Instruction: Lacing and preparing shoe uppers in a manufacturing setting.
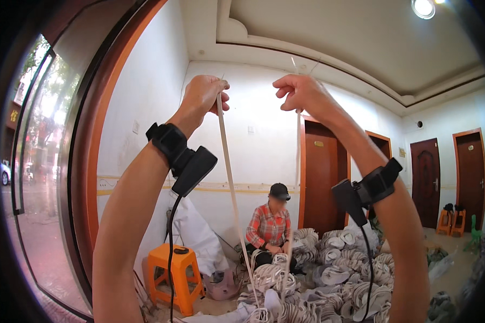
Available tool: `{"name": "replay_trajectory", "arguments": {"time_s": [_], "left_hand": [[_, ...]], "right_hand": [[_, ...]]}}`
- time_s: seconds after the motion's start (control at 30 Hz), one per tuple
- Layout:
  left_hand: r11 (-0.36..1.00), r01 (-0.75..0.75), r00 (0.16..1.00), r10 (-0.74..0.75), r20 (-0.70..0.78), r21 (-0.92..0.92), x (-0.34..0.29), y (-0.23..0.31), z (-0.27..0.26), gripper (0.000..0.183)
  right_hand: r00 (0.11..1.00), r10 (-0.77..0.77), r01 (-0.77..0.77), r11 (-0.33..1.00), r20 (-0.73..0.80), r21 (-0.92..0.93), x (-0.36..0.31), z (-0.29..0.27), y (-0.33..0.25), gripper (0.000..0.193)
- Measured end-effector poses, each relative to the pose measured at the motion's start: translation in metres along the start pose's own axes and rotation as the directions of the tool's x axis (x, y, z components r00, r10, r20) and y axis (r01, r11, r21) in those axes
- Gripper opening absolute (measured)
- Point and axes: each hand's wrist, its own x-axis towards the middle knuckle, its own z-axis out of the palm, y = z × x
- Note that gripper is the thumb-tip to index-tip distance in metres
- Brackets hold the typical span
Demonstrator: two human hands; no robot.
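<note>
Both my arms are raised, each with a black strap and device on the forearm. My left hand (203, 97) pinches a long, flat, off-white strip (230, 180) that runs down to the pile on the floor. To its right and at about the same height, my right hand (304, 97) has its fingers curled closed. Another pale strip (298, 145) hangs from it, with a thin end sticking up above the hand. Below lies a large pile of bundled white and grey pieces (355, 269), some rounded and flat. Whether the two strips join in the pile is hidden.
A person in a plaid shirt (269, 225) sits low behind the pile, hands together over it. An orange stool (172, 274) stands at left beside a white sack (196, 237). A glass door (43, 177) is far left; brown doors (324, 172) line the back.
</note>
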Motion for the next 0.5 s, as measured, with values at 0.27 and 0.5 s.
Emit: {"name": "replay_trajectory", "arguments": {"time_s": [0.27, 0.5], "left_hand": [[0.976, 0.183, 0.983, -0.177, 0.058, -0.115, -0.037, -0.087, -0.085, 0.029], [0.833, 0.43, 0.875, -0.48, 0.068, 0.348, -0.164, -0.17, -0.13, 0.037]], "right_hand": [[0.905, 0.414, -0.426, 0.89, 0.103, 0.161, -0.122, -0.11, 0.133, 0.047], [0.656, 0.755, -0.749, 0.648, -0.017, -0.141, -0.285, -0.133, 0.189, 0.051]]}}
